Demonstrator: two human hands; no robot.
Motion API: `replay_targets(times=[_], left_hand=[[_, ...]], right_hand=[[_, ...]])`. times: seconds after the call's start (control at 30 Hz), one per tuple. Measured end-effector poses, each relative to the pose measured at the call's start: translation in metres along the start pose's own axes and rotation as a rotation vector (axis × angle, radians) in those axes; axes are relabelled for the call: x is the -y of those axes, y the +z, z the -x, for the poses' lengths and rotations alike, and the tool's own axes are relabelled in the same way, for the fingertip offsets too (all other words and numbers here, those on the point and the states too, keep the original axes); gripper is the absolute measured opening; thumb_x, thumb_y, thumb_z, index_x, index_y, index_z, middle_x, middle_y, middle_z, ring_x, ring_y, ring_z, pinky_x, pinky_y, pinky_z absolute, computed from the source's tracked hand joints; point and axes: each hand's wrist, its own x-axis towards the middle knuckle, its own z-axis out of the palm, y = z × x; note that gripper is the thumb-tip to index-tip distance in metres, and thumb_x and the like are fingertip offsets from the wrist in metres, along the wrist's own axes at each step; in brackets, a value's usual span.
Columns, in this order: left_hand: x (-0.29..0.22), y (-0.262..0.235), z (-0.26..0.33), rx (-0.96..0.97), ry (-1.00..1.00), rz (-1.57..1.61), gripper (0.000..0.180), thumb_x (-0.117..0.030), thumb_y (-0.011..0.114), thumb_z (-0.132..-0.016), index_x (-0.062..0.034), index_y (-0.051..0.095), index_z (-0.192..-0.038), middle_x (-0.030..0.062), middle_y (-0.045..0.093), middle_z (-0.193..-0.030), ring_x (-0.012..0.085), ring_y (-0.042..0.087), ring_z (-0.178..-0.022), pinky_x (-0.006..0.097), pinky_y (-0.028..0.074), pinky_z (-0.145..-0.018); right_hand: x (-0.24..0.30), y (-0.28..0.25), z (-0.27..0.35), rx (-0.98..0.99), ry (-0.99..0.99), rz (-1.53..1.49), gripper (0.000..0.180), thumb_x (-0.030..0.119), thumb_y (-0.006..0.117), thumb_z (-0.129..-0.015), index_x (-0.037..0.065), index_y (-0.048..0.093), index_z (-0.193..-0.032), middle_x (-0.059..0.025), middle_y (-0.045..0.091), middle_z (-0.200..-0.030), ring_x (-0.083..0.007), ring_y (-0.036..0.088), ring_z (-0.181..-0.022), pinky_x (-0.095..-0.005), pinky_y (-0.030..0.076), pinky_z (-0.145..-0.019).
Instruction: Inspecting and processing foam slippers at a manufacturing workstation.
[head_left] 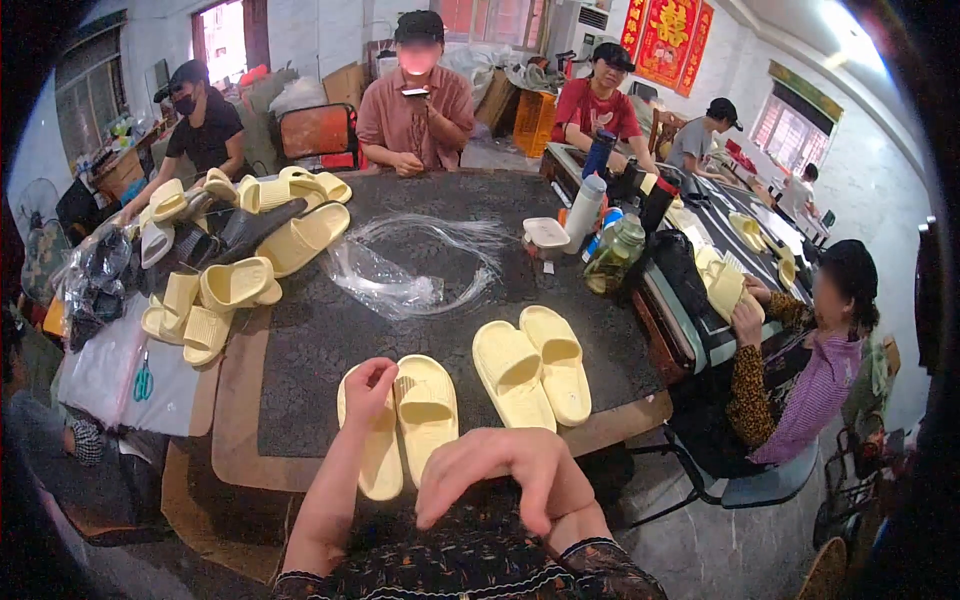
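Two pale yellow slide slippers lie side by side at the table's near edge, in front of me. Over the upper of the left slipper (pixel 380 468) is my left hand (pixel 371 388), its fingers pinched together; whatever they hold is too small or hidden to make out. The right slipper (pixel 427 408) of this pair has a ribbed strap. Closer to me, my right hand (pixel 495 468) hangs above the table edge, thumb apart from its bent fingers, with nothing seen in it. A second yellow pair (pixel 515 375) rests just to the right.
Clear plastic strands (pixel 455 235) and a clear bag (pixel 385 285) lie mid-table. Left are piled yellow slippers (pixel 236 283) and green scissors (pixel 144 380). A glass jar (pixel 614 258), bottles and a lidded tub (pixel 546 235) stand right. One person at right holds a slipper (pixel 725 285); others sit beyond.
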Motion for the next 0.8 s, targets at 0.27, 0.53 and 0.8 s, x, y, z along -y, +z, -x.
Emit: replay_targets(times=[0.27,0.53,0.8], left_hand=[[0.004,0.002,-0.004,-0.001,0.047,0.105,0.008,-0.009,0.066,-0.086,-0.0011,0.066,-0.088,-0.0045,0.061,-0.074,0.0018,0.051,-0.066,0.019,0.042,-0.060],[-0.002,0.003,-0.002,0.058,0.008,0.025,0.008,-0.008,0.067,-0.086,-0.0017,0.066,-0.091,-0.0036,0.062,-0.076,0.0032,0.057,-0.071,0.019,0.046,-0.065],[0.006,-0.003,0.003,0.011,0.042,0.024,0.007,-0.007,0.067,-0.085,-0.0010,0.066,-0.089,-0.0049,0.059,-0.074,0.0026,0.052,-0.067,0.019,0.042,-0.060]], right_hand=[[-0.009,0.015,0.025,-0.283,-0.292,-0.086,0.099,0.077,0.058,-0.069,-0.006,0.054,-0.124,-0.0283,0.058,-0.117,-0.0414,0.057,-0.105,-0.0531,0.042,-0.091],[0.049,0.054,-0.016,-0.445,-0.008,-0.214,0.127,0.087,0.058,-0.054,-0.006,0.038,-0.139,-0.0306,0.036,-0.142,-0.0441,0.034,-0.132,-0.0549,0.025,-0.108],[-0.023,0.052,0.015,0.037,-0.117,-0.139,0.117,0.078,0.065,-0.060,-0.004,0.039,-0.139,-0.0240,0.035,-0.145,-0.0426,0.027,-0.137,-0.0554,0.020,-0.109]])
